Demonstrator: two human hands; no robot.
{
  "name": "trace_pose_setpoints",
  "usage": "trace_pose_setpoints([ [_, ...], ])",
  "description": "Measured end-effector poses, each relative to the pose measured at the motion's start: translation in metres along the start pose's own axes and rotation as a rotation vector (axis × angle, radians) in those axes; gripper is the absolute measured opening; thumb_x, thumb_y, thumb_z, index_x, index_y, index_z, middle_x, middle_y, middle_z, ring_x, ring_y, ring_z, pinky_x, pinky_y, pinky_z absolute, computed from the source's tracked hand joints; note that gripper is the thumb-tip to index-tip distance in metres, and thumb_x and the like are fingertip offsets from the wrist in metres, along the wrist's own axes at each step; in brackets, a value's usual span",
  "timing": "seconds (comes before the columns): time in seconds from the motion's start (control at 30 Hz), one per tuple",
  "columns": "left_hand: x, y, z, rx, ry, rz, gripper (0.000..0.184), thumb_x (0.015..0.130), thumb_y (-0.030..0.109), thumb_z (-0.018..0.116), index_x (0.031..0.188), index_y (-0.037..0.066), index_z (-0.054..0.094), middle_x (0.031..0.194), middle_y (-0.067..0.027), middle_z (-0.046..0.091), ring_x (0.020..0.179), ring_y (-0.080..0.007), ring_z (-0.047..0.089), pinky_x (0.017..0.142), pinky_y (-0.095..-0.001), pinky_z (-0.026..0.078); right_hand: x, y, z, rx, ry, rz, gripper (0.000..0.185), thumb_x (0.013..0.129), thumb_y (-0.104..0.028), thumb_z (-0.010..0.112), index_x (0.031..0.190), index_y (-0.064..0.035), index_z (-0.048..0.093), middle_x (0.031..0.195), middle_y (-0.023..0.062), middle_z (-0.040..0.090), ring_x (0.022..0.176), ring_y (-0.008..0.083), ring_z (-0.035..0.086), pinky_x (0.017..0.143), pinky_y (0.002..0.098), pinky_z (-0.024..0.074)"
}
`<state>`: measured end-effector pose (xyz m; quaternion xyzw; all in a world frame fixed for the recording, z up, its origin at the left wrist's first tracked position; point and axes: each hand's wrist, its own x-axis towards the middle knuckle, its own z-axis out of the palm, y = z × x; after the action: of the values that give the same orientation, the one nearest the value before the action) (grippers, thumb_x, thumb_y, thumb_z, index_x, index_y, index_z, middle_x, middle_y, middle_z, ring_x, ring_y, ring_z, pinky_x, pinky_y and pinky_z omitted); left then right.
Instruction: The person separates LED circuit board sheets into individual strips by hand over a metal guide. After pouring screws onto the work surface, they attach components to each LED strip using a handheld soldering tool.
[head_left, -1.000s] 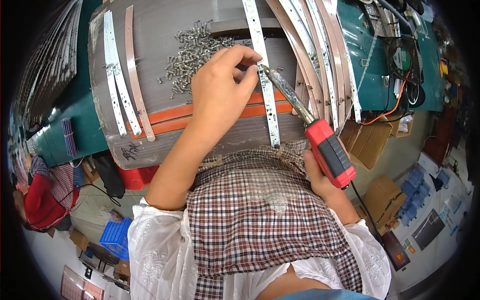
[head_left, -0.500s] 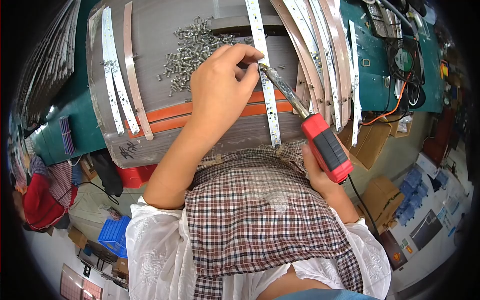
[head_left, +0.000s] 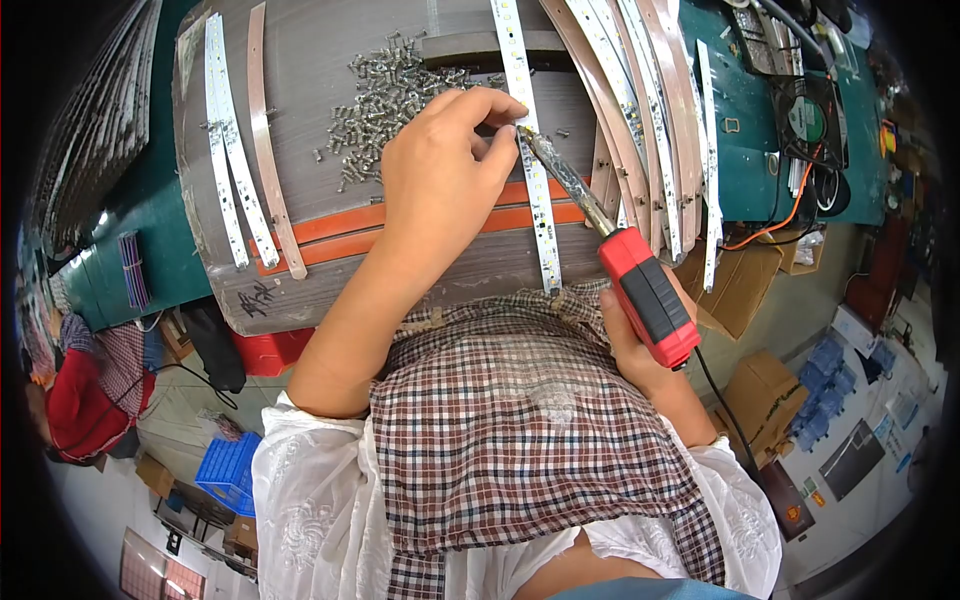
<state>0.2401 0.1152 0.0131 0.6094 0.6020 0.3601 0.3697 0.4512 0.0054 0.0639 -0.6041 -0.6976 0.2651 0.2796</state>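
My left hand [head_left: 447,163] is closed in a pinch at the edge of a white LED strip [head_left: 537,192]; whatever its fingertips hold is too small to make out. My right hand [head_left: 640,350] grips a red and black soldering iron [head_left: 650,298]. The iron's dark tip touches or nearly touches the strip beside my left fingertips. To the left of the strip lies a heap of small metal parts [head_left: 375,115]. Two orange bars [head_left: 340,235] run crosswise under the strip and my left forearm.
More strips and brown bars [head_left: 625,100] lie on the right of the board [head_left: 330,30]. Two white strips [head_left: 228,150] and a brown bar [head_left: 262,130] lie left. A black fan [head_left: 808,120] stands on the green table. A person in red [head_left: 80,400] is at far left.
The iron's handle has shifted slightly left and up in my right hand, its tip now closer to my left fingertips. A narrow white strip at the right has separated from the pile.
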Motion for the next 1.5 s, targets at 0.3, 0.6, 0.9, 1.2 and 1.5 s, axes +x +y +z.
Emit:
trace_pose_setpoints([
  [0.3,0.0,0.003,-0.002,-0.006,-0.016,-0.033,0.017,0.082,0.009,0.067,0.097,0.012,0.073,0.091,-0.001,0.069,0.064,-0.0133,0.065,0.062,-0.0298,0.051,-0.029,-0.018,-0.031,0.16,0.142,0.375,0.007,0.09,-0.008,0.063,0.093,-0.002,0.06,0.077,0.0067,0.058,0.062,0.0173,0.058,0.056,0.032,0.0466],
  [0.6,-0.001,0.012,-0.004,0.002,-0.03,-0.066,0.015,0.084,0.011,0.068,0.098,0.012,0.072,0.094,-0.0012,0.068,0.068,-0.0131,0.068,0.063,-0.0285,0.051,0.029,-0.023,-0.068,-0.117,0.724,0.372,0.03,0.088,-0.012,0.074,0.112,-0.0025,0.058,0.091,0.0042,0.059,0.067,0.0107,0.056,0.062,0.0256,0.045],
  [0.9,-0.005,0.016,-0.003,0.015,-0.093,0.008,0.033,0.078,0.006,0.078,0.109,0.006,0.067,0.11,-0.006,0.065,0.079,-0.0133,0.072,0.065,-0.0254,0.055,0.076,0.043,-0.043,-0.611,0.401,0.357,0.054,0.073,-0.014,0.082,0.117,-0.0015,0.054,0.112,0.0164,0.058,0.105,0.0368,0.058,0.09,0.0437,0.0455],
  [1.2,-0.004,0.021,-0.022,-0.261,-0.067,-0.045,0.037,0.08,-0.005,0.071,0.116,0.001,0.062,0.116,-0.0086,0.062,0.082,-0.0134,0.069,0.066,-0.0225,0.057,0.081,0.046,-0.045,-0.31,0.532,0.399,0.057,0.069,-0.004,0.083,0.117,-0.0011,0.053,0.107,0.0104,0.057,0.081,0.0165,0.061,0.073,0.0309,0.0497],
  [1.5,0.015,-0.039,-0.161,0.053,0.091,-0.218,0.052,0.079,-0.005,0.068,0.13,0.0,0.057,0.124,-0.0102,0.06,0.077,-0.0063,0.064,0.073,-0.0207,0.05,0.044,-0.018,-0.057,0.174,0.594,0.347,0.061,0.072,0.014,0.078,0.126,0.0021,0.051,0.108,0.0066,0.057,0.088,0.0099,0.058,0.077,0.0242,0.047],
])
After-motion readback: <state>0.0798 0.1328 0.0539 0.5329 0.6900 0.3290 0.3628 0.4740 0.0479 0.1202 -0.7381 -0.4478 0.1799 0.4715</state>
